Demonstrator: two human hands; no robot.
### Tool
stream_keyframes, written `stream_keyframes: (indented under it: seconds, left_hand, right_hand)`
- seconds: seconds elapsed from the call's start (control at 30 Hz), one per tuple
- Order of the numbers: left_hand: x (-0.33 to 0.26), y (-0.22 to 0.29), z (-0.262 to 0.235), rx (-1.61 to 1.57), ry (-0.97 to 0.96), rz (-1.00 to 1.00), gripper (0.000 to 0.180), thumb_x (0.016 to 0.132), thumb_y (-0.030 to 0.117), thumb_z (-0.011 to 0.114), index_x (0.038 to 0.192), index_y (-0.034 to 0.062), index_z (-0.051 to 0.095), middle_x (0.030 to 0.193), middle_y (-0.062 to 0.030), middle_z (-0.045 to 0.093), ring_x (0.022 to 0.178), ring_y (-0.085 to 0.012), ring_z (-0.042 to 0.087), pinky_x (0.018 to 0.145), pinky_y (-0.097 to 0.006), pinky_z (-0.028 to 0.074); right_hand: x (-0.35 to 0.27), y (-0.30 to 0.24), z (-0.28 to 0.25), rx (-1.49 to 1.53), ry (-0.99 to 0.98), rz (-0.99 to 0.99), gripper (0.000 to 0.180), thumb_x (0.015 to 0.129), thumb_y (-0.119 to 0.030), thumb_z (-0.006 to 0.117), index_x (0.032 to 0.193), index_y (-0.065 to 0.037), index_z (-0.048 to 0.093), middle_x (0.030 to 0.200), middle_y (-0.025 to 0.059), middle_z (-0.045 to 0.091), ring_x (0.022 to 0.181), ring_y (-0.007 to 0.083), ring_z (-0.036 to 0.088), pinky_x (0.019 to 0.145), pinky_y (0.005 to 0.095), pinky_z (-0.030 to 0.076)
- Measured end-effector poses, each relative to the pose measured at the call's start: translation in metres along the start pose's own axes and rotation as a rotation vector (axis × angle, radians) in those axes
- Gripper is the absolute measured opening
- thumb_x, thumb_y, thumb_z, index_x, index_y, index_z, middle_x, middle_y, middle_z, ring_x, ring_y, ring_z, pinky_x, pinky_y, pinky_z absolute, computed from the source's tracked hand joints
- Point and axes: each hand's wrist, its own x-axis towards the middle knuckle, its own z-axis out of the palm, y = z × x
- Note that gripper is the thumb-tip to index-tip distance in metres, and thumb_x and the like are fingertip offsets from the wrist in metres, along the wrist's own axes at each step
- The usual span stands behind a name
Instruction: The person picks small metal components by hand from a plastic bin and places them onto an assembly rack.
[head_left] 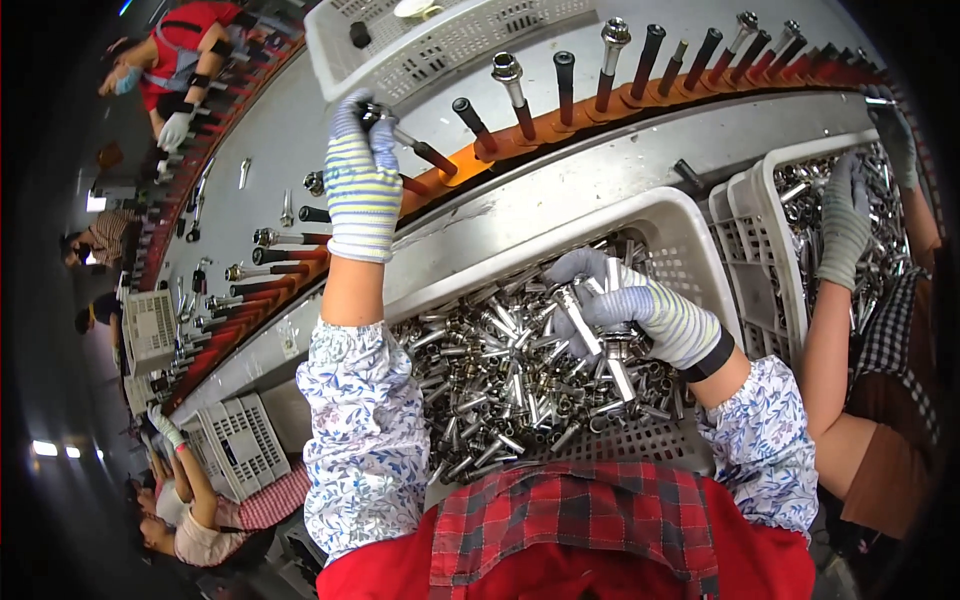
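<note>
Our left hand has its grip clamped on a metal fitting just above a dark peg slanting away rightward, while our right hand, closed on shiny fittings, rests in the white basket of them, other pegs crowding alongside.

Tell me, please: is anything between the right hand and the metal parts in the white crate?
Nothing visible is in the way. The right hand already rests on the heap of shiny metal parts in the white crate, its fingers closed around one of them. The left hand is up at the row of pegs.
</note>
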Motion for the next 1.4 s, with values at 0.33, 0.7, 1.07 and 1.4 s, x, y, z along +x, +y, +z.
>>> stream_keyframes:
  seconds: [0.33, 0.7, 1.07, 1.4]
  left_hand:
    - [-0.078, 0.039, -0.049, 0.321, 0.021, 0.149, 0.057, 0.077, 0.005, 0.063, 0.131, 0.003, 0.045, 0.134, -0.0259, 0.04, 0.122, -0.0414, 0.041, 0.1, -0.046, 0.036]
    - [-0.138, 0.132, -0.012, -0.08, -0.569, -0.036, 0.041, 0.073, 0.011, 0.069, 0.113, 0.0069, 0.059, 0.096, -0.0112, 0.063, 0.082, -0.023, 0.062, 0.071, -0.033, 0.051]
    - [-0.112, 0.114, -0.003, -0.962, -0.721, -0.84, 0.073, 0.078, 0.028, 0.075, 0.131, -0.006, 0.038, 0.114, -0.0107, 0.057, 0.099, -0.015, 0.059, 0.09, -0.028, 0.047]
    - [-0.049, 0.068, -0.018, -0.678, -0.217, -0.448, 0.027, 0.085, 0.013, 0.065, 0.109, 0.0024, 0.06, 0.101, -0.0088, 0.064, 0.092, -0.0167, 0.061, 0.085, -0.028, 0.047]
  right_hand:
    - [0.004, -0.001, -0.002, 0.149, 0.045, -0.062, 0.052, 0.083, -0.016, 0.06, 0.129, -0.003, 0.04, 0.093, 0.0192, 0.064, 0.074, 0.0201, 0.065, 0.068, 0.0304, 0.056]
    - [0.003, 0.024, 0.011, -0.315, 0.349, -0.501, 0.041, 0.081, -0.004, 0.059, 0.12, -0.002, 0.049, 0.088, 0.0005, 0.052, 0.077, 0.0059, 0.054, 0.067, 0.0195, 0.048]
    - [0.015, 0.009, 0.007, -1.232, 0.255, -0.986, 0.062, 0.078, -0.008, 0.066, 0.135, -0.01, 0.043, 0.093, 0.009, 0.064, 0.065, 0.0172, 0.058, 0.062, 0.0312, 0.048]
    - [0.004, 0.0, 0.005, -0.364, 0.486, -0.526, 0.042, 0.083, 0.006, 0.053, 0.125, 0.0, 0.05, 0.085, -0.0026, 0.056, 0.059, -0.0059, 0.041, 0.052, 0.007, 0.034]
